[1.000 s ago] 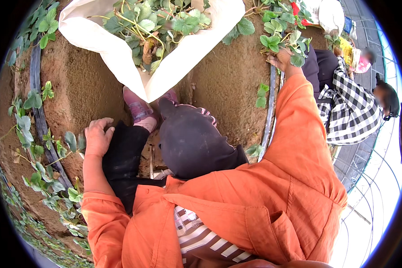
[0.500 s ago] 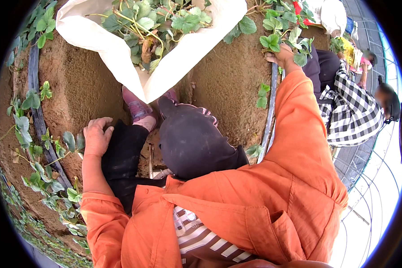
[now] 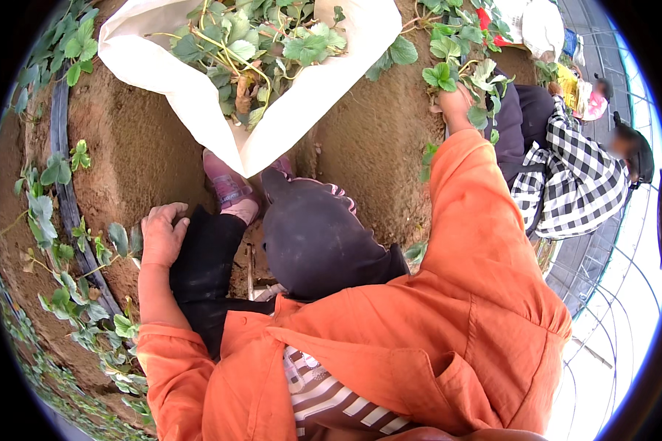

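Right hand low in a leafy plant, just right of the sack; left hand at rest.
Sack (image 3: 309,95) pale, wide-mouthed, heaped with cut leaves (image 3: 239,48). Plant (image 3: 456,55) stands in soil (image 3: 386,117) to its right; right hand (image 3: 456,106) at the plant's base, fingertips under foliage, so cannot tell whether they pinch a stem. Left hand (image 3: 164,231), below and left of the sack, lies against a black trouser leg (image 3: 206,253), fingers loosely bent, thumb apart, nothing held. Dark hose (image 3: 66,184) runs left of the sack. Co-worker in a checked shirt (image 3: 574,184) crouches far to its right.
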Motion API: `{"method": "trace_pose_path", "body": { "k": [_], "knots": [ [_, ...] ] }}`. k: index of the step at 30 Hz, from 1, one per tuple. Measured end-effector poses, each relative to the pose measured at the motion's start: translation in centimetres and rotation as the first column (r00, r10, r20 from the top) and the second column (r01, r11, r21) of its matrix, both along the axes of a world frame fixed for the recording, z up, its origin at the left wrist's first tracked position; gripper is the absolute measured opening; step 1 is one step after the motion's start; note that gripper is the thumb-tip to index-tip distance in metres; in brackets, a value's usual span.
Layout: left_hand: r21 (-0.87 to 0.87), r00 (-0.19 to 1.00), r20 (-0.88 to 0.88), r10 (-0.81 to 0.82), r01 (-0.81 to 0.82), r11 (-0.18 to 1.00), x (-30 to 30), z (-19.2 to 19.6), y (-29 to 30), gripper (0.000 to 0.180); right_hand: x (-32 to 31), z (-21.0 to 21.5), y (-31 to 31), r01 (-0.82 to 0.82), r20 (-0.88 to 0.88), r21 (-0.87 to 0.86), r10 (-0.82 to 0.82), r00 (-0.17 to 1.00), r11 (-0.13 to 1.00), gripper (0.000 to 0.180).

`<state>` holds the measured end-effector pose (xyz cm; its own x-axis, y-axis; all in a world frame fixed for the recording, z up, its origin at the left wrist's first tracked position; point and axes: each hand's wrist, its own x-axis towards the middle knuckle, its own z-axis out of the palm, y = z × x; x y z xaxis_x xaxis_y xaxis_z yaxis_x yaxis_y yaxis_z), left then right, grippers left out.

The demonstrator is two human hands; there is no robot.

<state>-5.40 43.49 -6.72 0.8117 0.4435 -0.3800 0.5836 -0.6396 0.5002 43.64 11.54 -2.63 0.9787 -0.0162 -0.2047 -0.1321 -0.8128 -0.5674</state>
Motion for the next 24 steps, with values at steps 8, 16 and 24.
{"method": "trace_pose_path", "body": {
  "k": [8,16,24],
  "knots": [
    [-0.022,0.999,0.010,0.033,-0.033,0.999,-0.1,0.1,-0.1,0.026,7.0,0.2,-2.5,-0.070,0.046,-0.082,0.074,0.996,0.994,0.023],
    [-0.028,0.999,-0.016,0.032,-0.032,0.999,0.7,0.1,0.0,0.026,1.8,-0.3,-8.0,0.135,-0.396,0.606,0.151,0.906,0.784,0.010],
    [0.003,0.999,-0.037,0.006,-0.006,1.000,0.8,-0.2,0.0,0.026,0.0,-1.1,-4.6,0.100,-0.274,0.495,0.045,0.961,0.863,0.014]
  ]
}}
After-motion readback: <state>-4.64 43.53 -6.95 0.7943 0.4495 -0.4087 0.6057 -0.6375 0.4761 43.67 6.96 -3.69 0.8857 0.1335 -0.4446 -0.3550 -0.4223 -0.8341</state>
